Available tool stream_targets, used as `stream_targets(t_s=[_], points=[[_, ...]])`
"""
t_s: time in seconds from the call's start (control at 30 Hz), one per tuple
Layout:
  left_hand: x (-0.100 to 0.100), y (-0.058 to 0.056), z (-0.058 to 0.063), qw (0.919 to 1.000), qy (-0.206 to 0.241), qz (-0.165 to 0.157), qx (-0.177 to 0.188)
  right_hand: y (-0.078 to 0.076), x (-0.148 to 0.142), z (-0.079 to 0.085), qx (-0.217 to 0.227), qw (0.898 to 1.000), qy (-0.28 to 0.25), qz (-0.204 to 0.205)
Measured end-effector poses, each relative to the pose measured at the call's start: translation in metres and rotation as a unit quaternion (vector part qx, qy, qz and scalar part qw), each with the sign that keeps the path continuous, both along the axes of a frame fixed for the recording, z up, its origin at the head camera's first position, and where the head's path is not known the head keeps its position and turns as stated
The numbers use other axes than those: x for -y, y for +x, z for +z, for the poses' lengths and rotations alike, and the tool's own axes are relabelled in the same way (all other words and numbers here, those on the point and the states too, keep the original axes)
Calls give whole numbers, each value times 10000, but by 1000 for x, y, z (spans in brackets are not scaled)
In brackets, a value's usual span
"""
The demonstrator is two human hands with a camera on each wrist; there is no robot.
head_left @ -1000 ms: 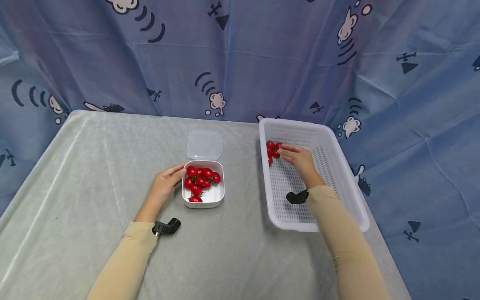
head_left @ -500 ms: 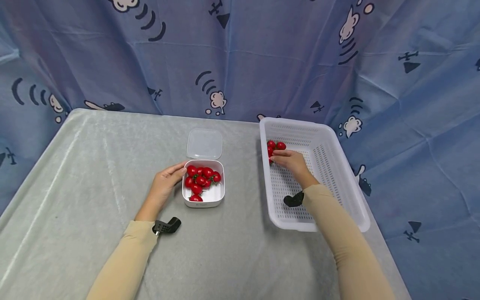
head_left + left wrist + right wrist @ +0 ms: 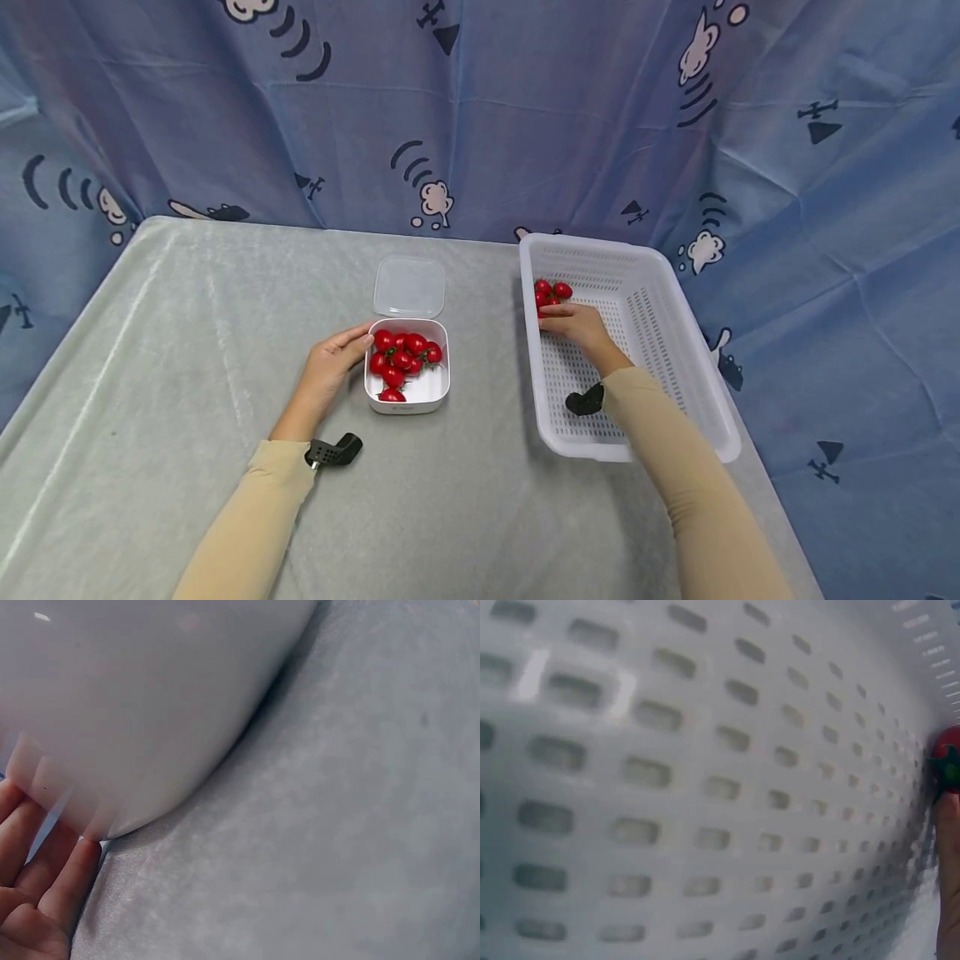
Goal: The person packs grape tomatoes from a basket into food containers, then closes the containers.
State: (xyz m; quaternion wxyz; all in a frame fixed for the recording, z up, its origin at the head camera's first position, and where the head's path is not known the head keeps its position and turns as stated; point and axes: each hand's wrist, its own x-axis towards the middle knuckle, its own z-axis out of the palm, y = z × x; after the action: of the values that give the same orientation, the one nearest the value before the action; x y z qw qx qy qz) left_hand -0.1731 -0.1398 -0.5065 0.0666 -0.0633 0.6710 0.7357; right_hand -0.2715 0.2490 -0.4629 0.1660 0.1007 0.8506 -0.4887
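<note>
My left hand (image 3: 330, 362) rests against the left side of a white square box (image 3: 425, 407) that holds several red cherry tomatoes (image 3: 401, 362). Its fingers (image 3: 71, 874) touch the box's smooth wall in the left wrist view. My right hand (image 3: 583, 329) reaches down into a white perforated basket (image 3: 637, 400), over a small group of cherry tomatoes (image 3: 552, 293) by the left wall. One finger (image 3: 949, 855) touches a tomato (image 3: 949, 754) with a green stem at the right edge of the right wrist view. Whether the fingers pinch it is hidden.
A clear lid (image 3: 408, 287) lies just behind the box. A grey cloth (image 3: 225, 350) covers the table, and a blue patterned curtain (image 3: 510, 125) hangs along its back and sides. The basket stands near the right edge.
My right hand has moved slightly left and nearer within the basket, off the far tomatoes to the nearest one. My left hand has stayed at the box.
</note>
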Motion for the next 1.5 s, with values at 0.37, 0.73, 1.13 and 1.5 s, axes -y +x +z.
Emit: stream_targets(t_s=[0.37,0.73,1.13,1.5], points=[[0,0,-2,10000,56,4,32,4,2,48,-229,9957,-567,-693],[1,1,-1,10000,32,-8,10,23,17,85,-728,9720,-1989,-1020],[1,0,-2,10000,19,13,8,41,46,103,-800,9626,-2525,-566],[0,-1,-2,10000,46,16,29,55,79,105,-867,9736,-2112,-60]])
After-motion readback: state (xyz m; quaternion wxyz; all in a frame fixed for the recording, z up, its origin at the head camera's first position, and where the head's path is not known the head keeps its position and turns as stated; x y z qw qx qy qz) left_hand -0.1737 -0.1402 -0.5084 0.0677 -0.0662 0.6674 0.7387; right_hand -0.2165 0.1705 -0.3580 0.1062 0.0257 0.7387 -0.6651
